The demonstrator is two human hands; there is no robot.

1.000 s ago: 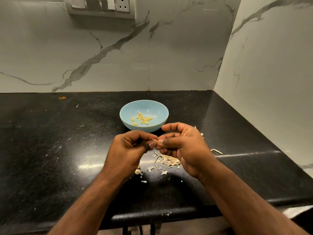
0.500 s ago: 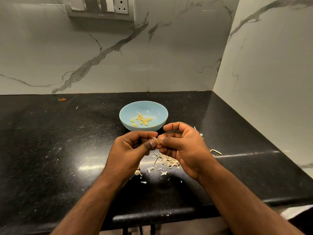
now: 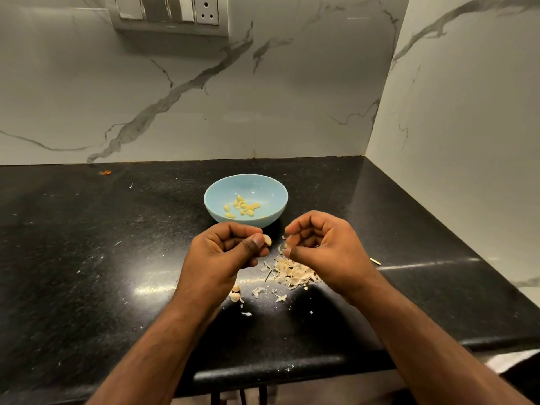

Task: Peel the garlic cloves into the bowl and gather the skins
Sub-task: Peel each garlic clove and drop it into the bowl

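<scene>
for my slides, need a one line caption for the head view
Left hand pinches a garlic clove, right hand pulls skin above the skin pile, near the blue bowl.

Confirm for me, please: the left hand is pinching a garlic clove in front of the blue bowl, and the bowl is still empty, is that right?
Not quite. The left hand does pinch a garlic clove in front of the blue bowl, but the bowl is not empty: the head view shows several peeled cloves lying in its bottom.
</scene>
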